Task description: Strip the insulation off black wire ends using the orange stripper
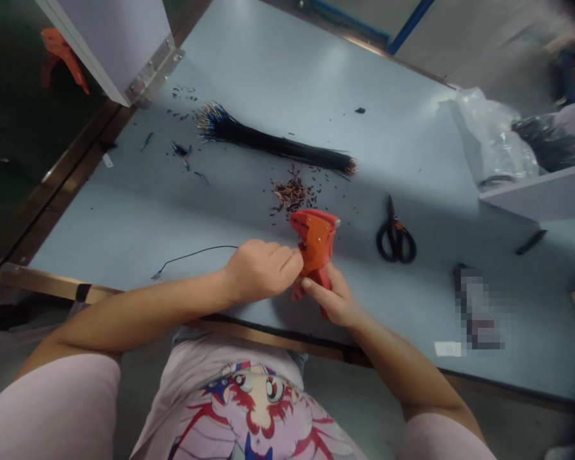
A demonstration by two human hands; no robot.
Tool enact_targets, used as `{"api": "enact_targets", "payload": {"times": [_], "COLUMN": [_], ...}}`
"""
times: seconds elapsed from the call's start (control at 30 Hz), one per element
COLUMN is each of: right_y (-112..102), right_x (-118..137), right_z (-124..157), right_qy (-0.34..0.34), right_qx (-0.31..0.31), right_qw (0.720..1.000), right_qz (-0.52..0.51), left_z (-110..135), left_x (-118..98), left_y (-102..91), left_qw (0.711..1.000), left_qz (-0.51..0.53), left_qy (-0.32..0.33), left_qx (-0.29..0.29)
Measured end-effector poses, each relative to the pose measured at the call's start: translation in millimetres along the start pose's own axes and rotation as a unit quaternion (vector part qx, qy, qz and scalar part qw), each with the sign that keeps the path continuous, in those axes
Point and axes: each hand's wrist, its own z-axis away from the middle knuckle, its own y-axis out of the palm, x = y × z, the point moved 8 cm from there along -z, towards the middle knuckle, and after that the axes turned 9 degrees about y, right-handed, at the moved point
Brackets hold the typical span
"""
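At the near edge of the pale blue workbench (220, 83), my right hand (328, 299) is wrapped round the red grip of an orange wire stripper (315, 246), tool tilted slightly. My left hand (261, 271) is closed on a thin black wire (196, 253), knuckles touching the stripper's head. Wire runs left across the bench, small blue tip at its far end. Can't tell where its other end sits; my fingers hide it. Just past the stripper: a pile of copper and black scraps (290, 195). Beyond that, a long bundle of black wires (273, 144), ends fanned out. To the right, black-handled scissors (396, 236). Far right, a clear plastic bag (496, 137).
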Motion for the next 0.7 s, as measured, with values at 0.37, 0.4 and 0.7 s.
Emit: {"api": "enact_targets", "payload": {"times": [0.37, 0.4, 0.7], "right_y": [-2.3, -2.3, -3.7], "right_x": [1.5, 1.1, -10.2], "right_z": [0.6, 0.7, -0.7], "right_qy": [-0.004, -0.003, 0.049], "right_qx": [-0.016, -0.017, -0.038], "right_qw": [0.999, 0.999, 0.998], "right_qz": [0.039, 0.036, 0.002], "left_z": [1.7, 1.9, 2.6], "left_x": [0.3, 0.5, 1.5], "left_y": [2.0, 1.9, 3.9], "left_qw": [1.0, 1.0, 1.0], "left_qz": [-0.001, -0.002, -0.013], "left_qy": [-0.004, -0.005, -0.005], "left_qx": [0.007, 0.005, 0.006]}}
